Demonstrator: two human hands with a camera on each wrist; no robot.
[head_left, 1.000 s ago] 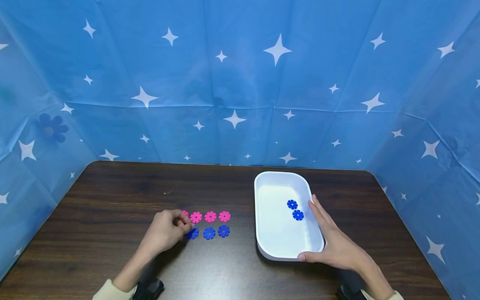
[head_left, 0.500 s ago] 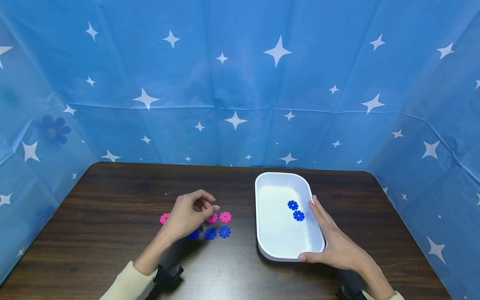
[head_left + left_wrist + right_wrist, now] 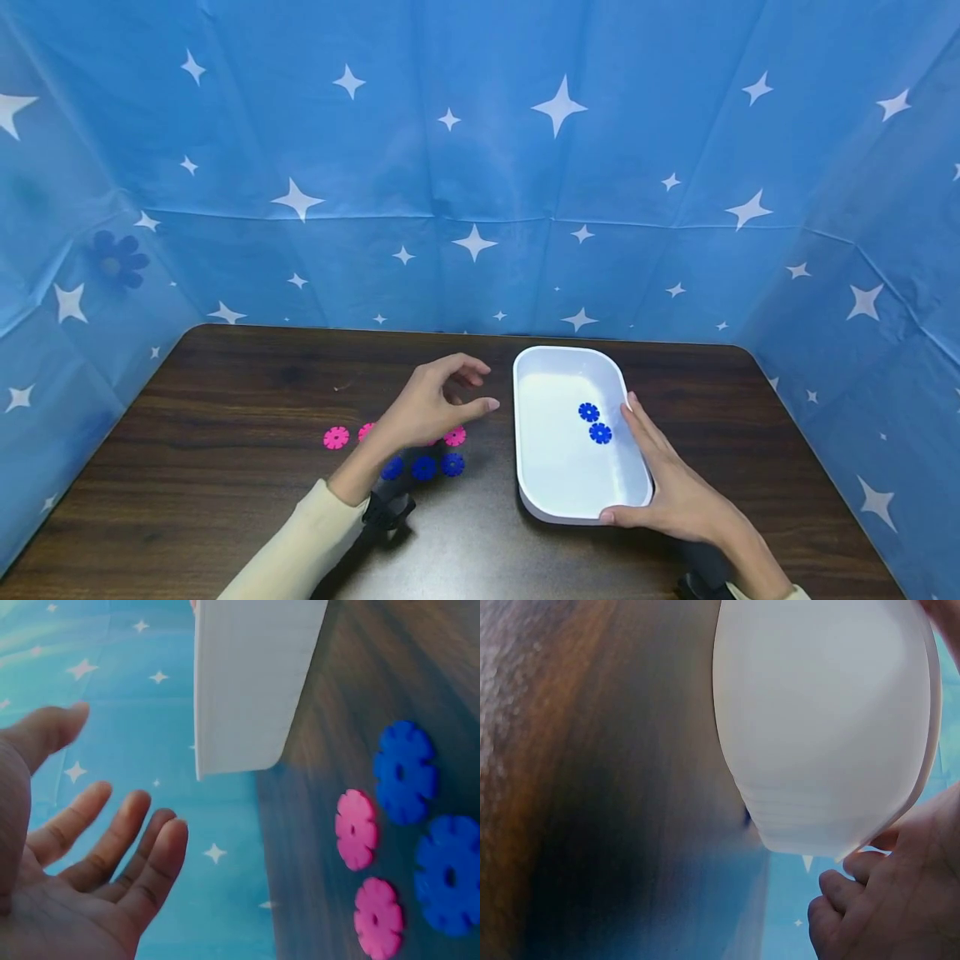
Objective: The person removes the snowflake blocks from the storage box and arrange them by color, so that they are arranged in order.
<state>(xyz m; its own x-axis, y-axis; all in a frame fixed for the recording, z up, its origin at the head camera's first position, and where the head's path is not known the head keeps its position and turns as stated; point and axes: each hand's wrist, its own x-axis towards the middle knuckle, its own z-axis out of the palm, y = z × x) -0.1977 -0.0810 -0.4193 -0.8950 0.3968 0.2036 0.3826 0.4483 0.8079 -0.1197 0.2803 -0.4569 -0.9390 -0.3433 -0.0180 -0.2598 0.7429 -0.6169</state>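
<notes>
My left hand [image 3: 480,386] hovers above the table just left of the white tray [image 3: 517,433]. Its fingers are loosely curved and hold nothing, as the left wrist view of the hand [image 3: 112,825] confirms. Below it lie a row of pink discs [image 3: 336,437] and a row of blue discs [image 3: 423,467], partly hidden by the hand. Pink discs [image 3: 355,829] and blue discs [image 3: 405,771] also show beside the tray wall [image 3: 247,682]. Two blue discs [image 3: 588,412] lie inside the tray. My right hand [image 3: 637,462] holds the tray's right rim and near corner.
The dark wooden table [image 3: 225,400] is enclosed by a blue star-patterned cloth [image 3: 480,167] at the back and both sides. From the right wrist, the tray's underside [image 3: 817,720] fills the view above the tabletop.
My left hand has lifted off the discs and moved right toward the tray, uncovering pink discs at the left. The right hand has stayed on the tray.
</notes>
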